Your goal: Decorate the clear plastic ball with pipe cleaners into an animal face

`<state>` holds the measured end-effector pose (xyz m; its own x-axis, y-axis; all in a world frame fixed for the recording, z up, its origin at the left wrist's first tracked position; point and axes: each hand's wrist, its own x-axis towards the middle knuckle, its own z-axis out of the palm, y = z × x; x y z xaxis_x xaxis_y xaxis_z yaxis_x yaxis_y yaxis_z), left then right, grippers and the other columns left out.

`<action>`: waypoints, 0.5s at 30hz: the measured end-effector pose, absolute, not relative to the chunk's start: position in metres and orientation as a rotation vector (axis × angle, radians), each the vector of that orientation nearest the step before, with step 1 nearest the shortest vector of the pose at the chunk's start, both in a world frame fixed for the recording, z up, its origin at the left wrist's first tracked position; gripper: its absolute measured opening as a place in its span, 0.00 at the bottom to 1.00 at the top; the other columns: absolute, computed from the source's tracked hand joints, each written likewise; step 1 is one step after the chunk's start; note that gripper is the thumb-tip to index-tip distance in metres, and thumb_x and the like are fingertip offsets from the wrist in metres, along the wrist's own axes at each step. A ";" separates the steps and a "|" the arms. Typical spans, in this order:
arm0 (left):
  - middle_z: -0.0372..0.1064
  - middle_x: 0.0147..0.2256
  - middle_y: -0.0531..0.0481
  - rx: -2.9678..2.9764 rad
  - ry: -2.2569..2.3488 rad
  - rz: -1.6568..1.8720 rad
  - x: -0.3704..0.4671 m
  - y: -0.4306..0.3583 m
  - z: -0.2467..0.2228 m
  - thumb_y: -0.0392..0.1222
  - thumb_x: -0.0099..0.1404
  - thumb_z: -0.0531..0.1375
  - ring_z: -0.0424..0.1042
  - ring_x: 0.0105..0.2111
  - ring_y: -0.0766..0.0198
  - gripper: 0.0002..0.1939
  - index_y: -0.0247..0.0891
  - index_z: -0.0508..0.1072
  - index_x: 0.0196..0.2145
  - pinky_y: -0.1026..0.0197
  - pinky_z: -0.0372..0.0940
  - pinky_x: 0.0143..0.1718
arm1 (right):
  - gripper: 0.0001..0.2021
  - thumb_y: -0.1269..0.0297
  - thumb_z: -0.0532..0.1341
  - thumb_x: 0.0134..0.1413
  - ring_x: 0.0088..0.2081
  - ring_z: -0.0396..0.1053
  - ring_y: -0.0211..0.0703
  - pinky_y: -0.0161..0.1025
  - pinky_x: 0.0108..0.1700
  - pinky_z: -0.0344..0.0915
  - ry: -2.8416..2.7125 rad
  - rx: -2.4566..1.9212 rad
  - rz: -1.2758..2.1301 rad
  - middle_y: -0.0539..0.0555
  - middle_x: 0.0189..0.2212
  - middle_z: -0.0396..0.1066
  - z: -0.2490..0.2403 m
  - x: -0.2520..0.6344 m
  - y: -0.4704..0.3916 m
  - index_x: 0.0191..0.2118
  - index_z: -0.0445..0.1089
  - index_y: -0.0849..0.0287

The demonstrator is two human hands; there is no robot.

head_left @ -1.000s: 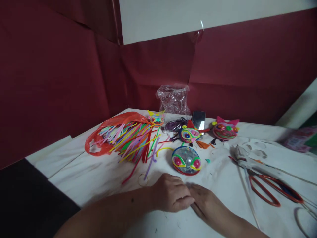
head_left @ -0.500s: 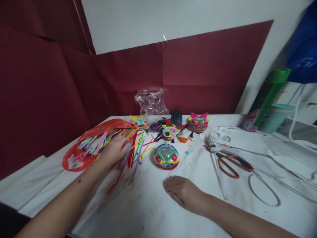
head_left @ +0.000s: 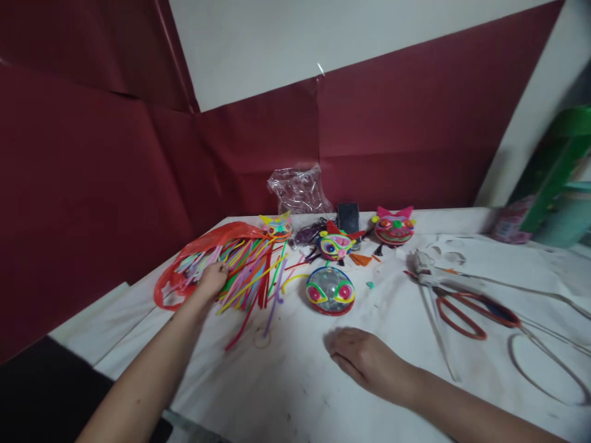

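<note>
head view: my left hand is stretched out over a pile of fuzzy sticks, which lie in many colours on the left half of the table. its fingers are curled and mostly closed among the sticks on the pile's near left edge; i cannot tell whether they have hold of one. a red plastic bag lies spread behind and around the left end of the pile. my right hand rests on the table with its fingers bent in and close together, and i cannot see anything under them. just beyond it sits a round clear ball, with two pink eyes outlined in green and yellow. a small green scrap lies to the right of the ball.

behind the ball is a puppet head with red horns, near a dark phone. a yellow-eared head sits at the far end of the sticks, and a pink-eared head is farther right. well to the right of my right hand lie orange-handled scissors and a white glue gun. a crumpled clear bag stands at the back.
</note>
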<state>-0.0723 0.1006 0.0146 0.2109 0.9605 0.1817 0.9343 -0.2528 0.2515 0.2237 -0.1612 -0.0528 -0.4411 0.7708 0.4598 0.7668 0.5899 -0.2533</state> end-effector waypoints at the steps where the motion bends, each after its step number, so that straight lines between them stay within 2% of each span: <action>1: 0.69 0.43 0.46 2.346 1.873 0.449 -0.075 0.102 0.015 0.46 0.65 0.55 0.70 0.39 0.59 0.15 0.34 0.68 0.45 0.52 0.67 0.40 | 0.11 0.68 0.48 0.63 0.34 0.68 0.41 0.37 0.39 0.65 -2.293 -1.209 0.038 0.54 0.29 0.70 -0.053 0.224 -0.161 0.33 0.65 0.59; 3: 0.68 0.45 0.46 2.308 1.869 0.415 -0.079 0.104 0.018 0.45 0.64 0.56 0.70 0.40 0.58 0.16 0.34 0.68 0.47 0.52 0.68 0.39 | 0.11 0.69 0.48 0.63 0.35 0.68 0.42 0.38 0.39 0.65 -2.303 -1.197 0.080 0.54 0.30 0.70 -0.053 0.224 -0.161 0.34 0.65 0.59; 5: 0.69 0.43 0.47 2.304 1.840 0.381 -0.080 0.103 0.020 0.45 0.65 0.56 0.71 0.38 0.60 0.15 0.33 0.69 0.45 0.54 0.69 0.38 | 0.10 0.69 0.48 0.63 0.35 0.69 0.42 0.38 0.39 0.65 -2.299 -1.196 0.099 0.54 0.30 0.70 -0.053 0.224 -0.161 0.34 0.65 0.59; 10: 0.69 0.24 0.53 2.344 1.774 0.294 -0.072 0.096 0.019 0.53 0.61 0.58 0.71 0.29 0.62 0.19 0.32 0.72 0.28 0.60 0.66 0.30 | 0.10 0.69 0.48 0.62 0.34 0.69 0.43 0.39 0.39 0.65 -2.300 -1.189 0.075 0.54 0.30 0.70 -0.053 0.224 -0.160 0.34 0.65 0.58; 12: 0.70 0.29 0.52 2.353 1.765 0.231 -0.068 0.095 0.017 0.50 0.61 0.59 0.71 0.32 0.61 0.16 0.32 0.72 0.32 0.58 0.67 0.33 | 0.10 0.70 0.48 0.62 0.34 0.69 0.42 0.39 0.38 0.65 -2.299 -1.181 0.071 0.54 0.30 0.70 -0.053 0.224 -0.161 0.33 0.65 0.58; 15: 0.69 0.43 0.46 2.350 1.784 0.184 -0.066 0.096 0.015 0.44 0.64 0.56 0.71 0.40 0.60 0.14 0.34 0.69 0.45 0.52 0.68 0.40 | 0.09 0.70 0.49 0.62 0.34 0.69 0.42 0.38 0.38 0.65 -2.284 -1.174 0.073 0.54 0.30 0.71 -0.054 0.224 -0.161 0.34 0.65 0.58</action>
